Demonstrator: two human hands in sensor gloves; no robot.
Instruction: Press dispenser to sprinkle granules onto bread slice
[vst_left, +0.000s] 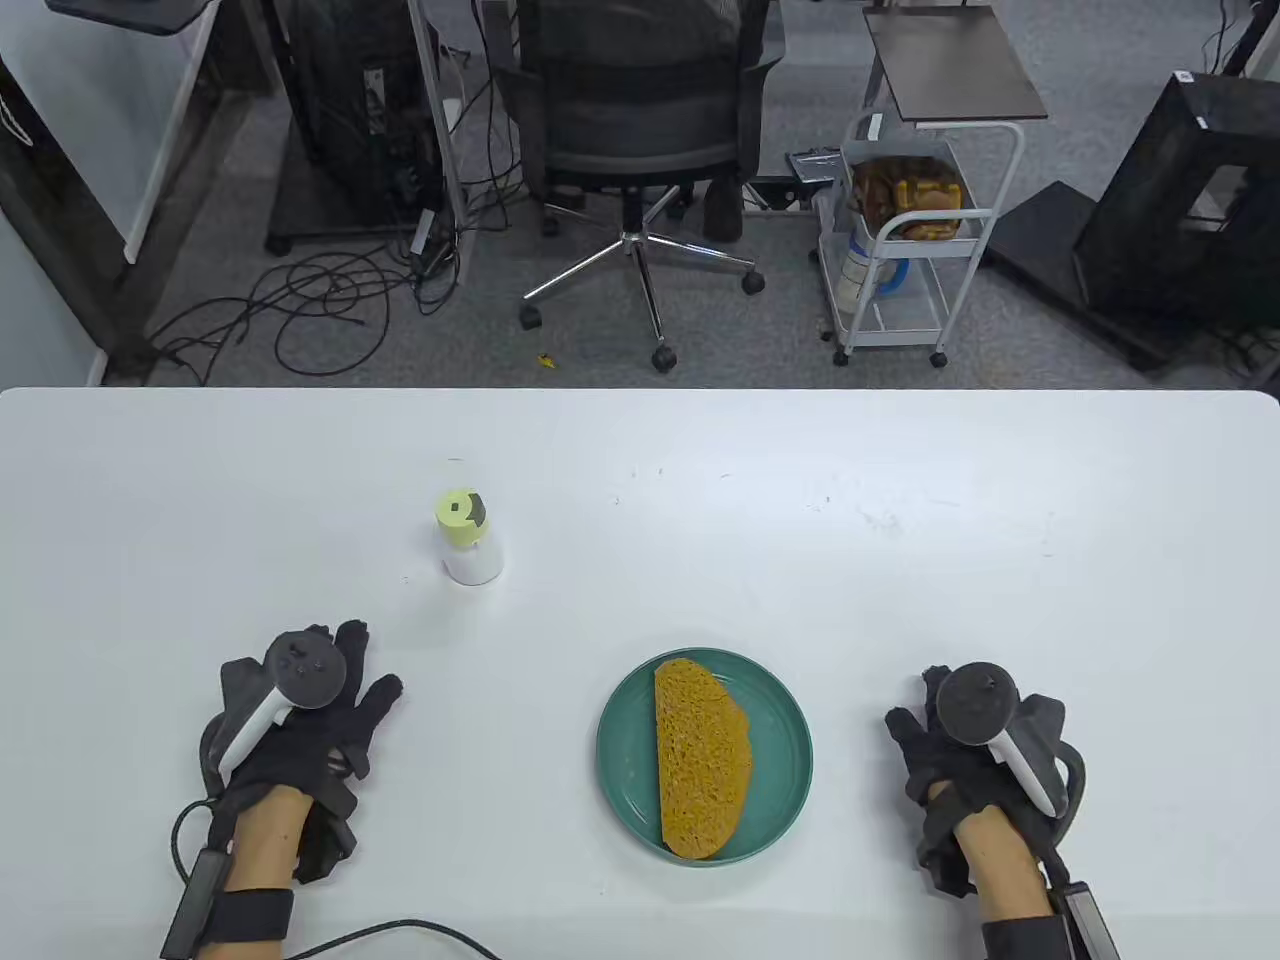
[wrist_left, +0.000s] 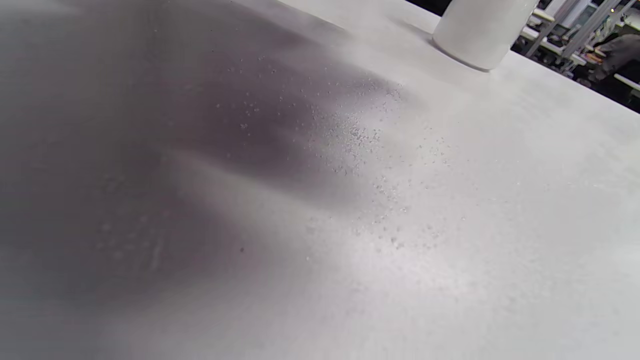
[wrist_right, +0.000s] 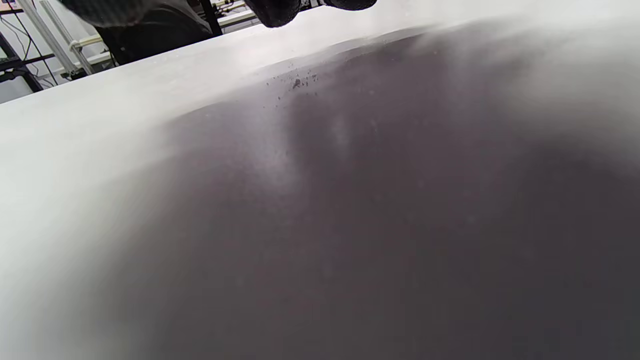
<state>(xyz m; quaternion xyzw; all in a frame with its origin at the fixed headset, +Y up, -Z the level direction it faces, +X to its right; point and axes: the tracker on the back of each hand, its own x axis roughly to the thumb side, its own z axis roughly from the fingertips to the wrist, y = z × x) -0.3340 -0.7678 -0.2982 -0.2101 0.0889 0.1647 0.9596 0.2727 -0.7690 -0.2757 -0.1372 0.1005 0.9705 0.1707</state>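
Observation:
A white dispenser (vst_left: 468, 535) with a pale yellow-green top stands upright on the white table (vst_left: 900, 480), left of centre. Its white base shows at the top of the left wrist view (wrist_left: 482, 30). A slice of brown bread (vst_left: 700, 757) lies on a green plate (vst_left: 790, 745) near the front edge. My left hand (vst_left: 330, 700) rests flat on the table, fingers spread, below and left of the dispenser, holding nothing. My right hand (vst_left: 940, 740) rests on the table to the right of the plate, holding nothing; its fingertips (wrist_right: 280, 10) show at the top of the right wrist view.
Scattered fine granules lie on the table in front of my left hand (wrist_left: 360, 140) and a few by my right hand (wrist_right: 297, 82). Beyond the far table edge stand an office chair (vst_left: 640, 130) and a white cart (vst_left: 900, 240).

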